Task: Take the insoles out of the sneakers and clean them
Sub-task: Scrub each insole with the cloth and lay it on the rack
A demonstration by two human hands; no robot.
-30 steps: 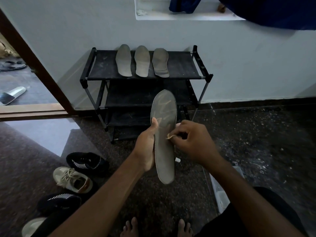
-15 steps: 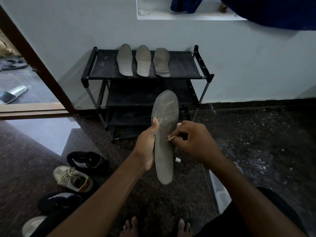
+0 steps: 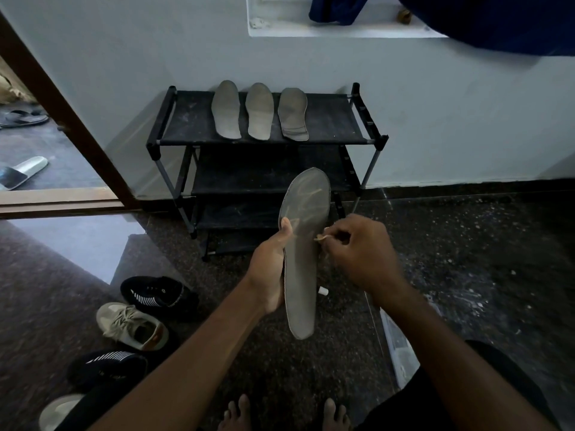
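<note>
Left hand grips the insole mid-length, upright before the rack; right hand pinches a small pale scrap at its edge — thin, light, probably floppy, so best held mid-length.

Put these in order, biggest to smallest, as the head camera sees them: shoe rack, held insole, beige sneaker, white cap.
Largest first:
shoe rack
held insole
beige sneaker
white cap
The insole is nearest the camera, so its lead over the sneaker is unsure.
</note>
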